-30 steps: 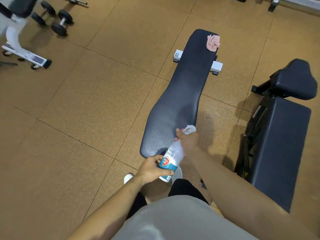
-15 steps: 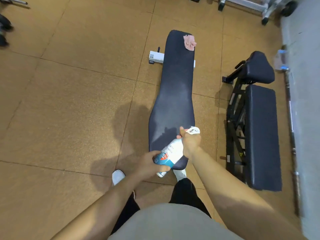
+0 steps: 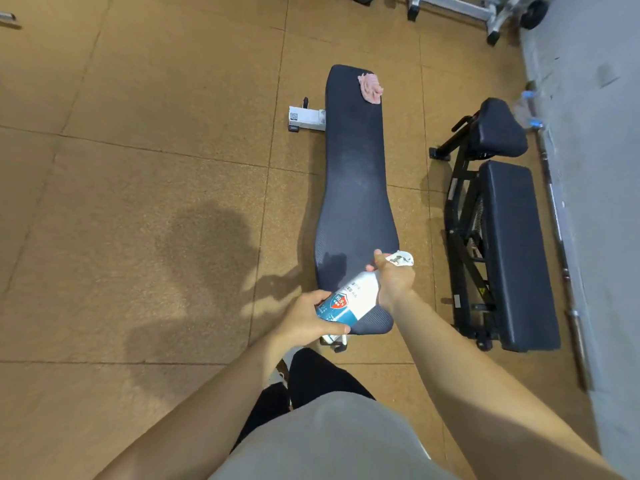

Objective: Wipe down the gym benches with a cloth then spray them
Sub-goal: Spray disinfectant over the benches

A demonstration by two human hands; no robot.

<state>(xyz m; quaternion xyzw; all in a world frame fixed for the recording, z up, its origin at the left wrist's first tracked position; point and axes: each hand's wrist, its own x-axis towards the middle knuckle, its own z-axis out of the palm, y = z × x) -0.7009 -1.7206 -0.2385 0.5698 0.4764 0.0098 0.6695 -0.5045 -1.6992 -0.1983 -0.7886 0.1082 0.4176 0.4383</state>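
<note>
Head view: spray bottle (image 3: 348, 301) held tilted over near end of long bench surface (image 3: 355, 188); left hand (image 3: 304, 322) fingers wrapped round its base, right hand (image 3: 394, 278) fingers closed on trigger head; pink cloth (image 3: 370, 88) parked at far end, so wiping here likely done, spraying underway; second bench (image 3: 516, 251) at right seemingly still to do.

Bench pad (image 3: 355, 174): dark matt vinyl-like cover, fine ribbed texture near end, faint pale haze mid-length. Cloth (image 3: 370, 88): pink, soft, crumpled. Spray bottle (image 3: 349, 301): smooth white plastic w/ glossy printed label. Floor (image 3: 145, 188): tan speckled tiles, matt, grainy. Barbell (image 3: 562, 244): dull metal.
</note>
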